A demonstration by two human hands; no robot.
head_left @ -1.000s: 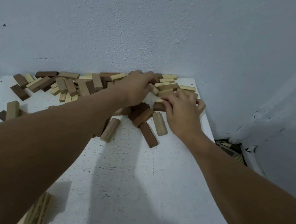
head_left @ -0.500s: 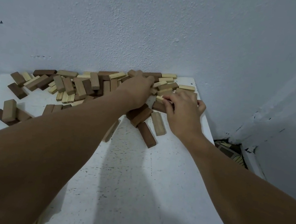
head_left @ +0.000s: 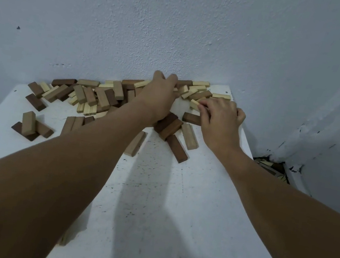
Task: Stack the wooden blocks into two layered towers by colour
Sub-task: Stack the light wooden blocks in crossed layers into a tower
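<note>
Pale, tan and dark brown wooden blocks (head_left: 86, 94) lie scattered along the far edge of the white table (head_left: 152, 214), against the wall. My left hand (head_left: 158, 96) reaches into the pile with its fingers curled down; a pale block (head_left: 182, 90) sticks out at its thumb side and looks pinched, though the fingertips are hidden. Just to its right, my right hand (head_left: 221, 119) pinches the end of another pale block (head_left: 194, 105) with its fingertips. A dark brown block (head_left: 190, 118) lies flat just below that one, partly under the right hand.
Loose dark and tan blocks (head_left: 176, 138) lie just in front of both hands. A small heap (head_left: 29, 125) sits at the left. The blue wall (head_left: 179, 30) closes the far side. Off the right table edge, fallen blocks (head_left: 269, 165) lie in a floor gap.
My left hand has pushed slightly farther into the pile toward the wall. My right hand has lifted the pale block's end a little off the dark one. The camera shifted slightly.
</note>
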